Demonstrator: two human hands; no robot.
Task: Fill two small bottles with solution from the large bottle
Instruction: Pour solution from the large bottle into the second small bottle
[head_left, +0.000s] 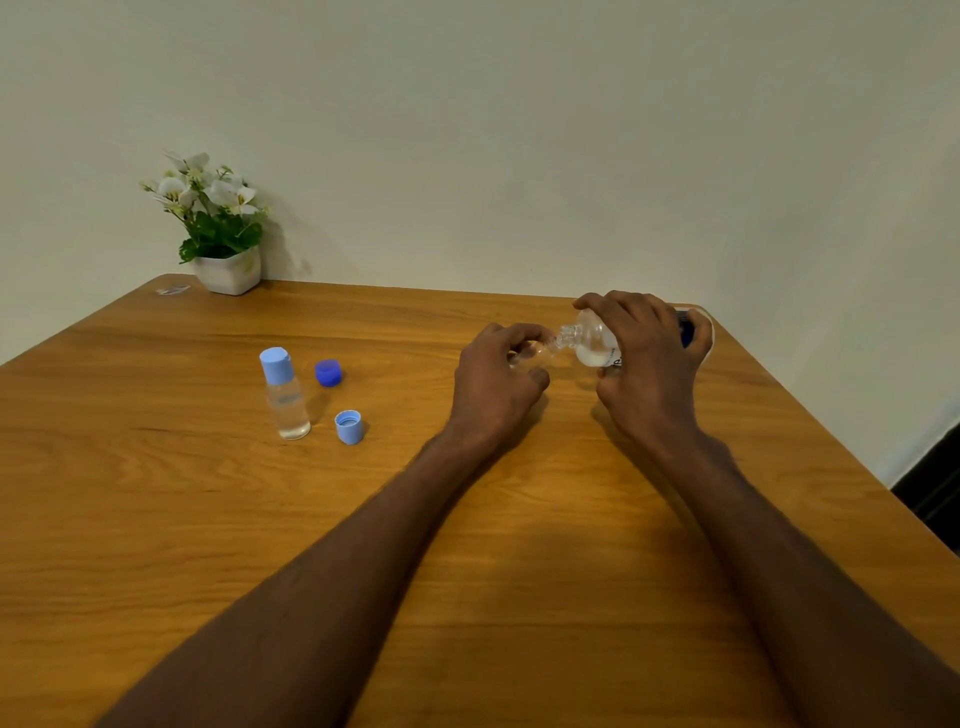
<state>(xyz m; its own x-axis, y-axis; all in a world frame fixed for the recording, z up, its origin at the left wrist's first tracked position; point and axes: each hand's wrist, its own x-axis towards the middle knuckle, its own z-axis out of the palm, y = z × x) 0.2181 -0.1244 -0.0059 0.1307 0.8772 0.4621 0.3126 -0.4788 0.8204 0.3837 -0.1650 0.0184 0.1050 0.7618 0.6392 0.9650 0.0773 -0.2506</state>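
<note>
Solution in the large bottle (595, 340) is being poured: the right hand (644, 364) wraps its fingers over the body and tips it nearly flat, neck pointing to the left, so that the liquid can run to the mouth. Some whitish liquid lies in the low side of the body. The left hand (498, 384) curls around a small bottle (537, 356), clear and mostly hidden by the fingers, and holds its open mouth right at the neck of the large one. I think the two mouths are kept touching or nearly so because both openings are narrow and a gap would spill. Whether liquid is running at this moment is too small to tell. Both hands are low, near the table (208, 519), probably for steadiness.

Well to the left of the left hand stands the second small bottle (285, 397), capped in light blue, with clear liquid inside, so it seems already filled. Beside it lie a dark blue cap (328, 372) and a light blue cap (348, 426), put away from the pouring so they are not knocked. By judgement, the light one belongs to the bottle in hand, and the task is past its half.
</note>
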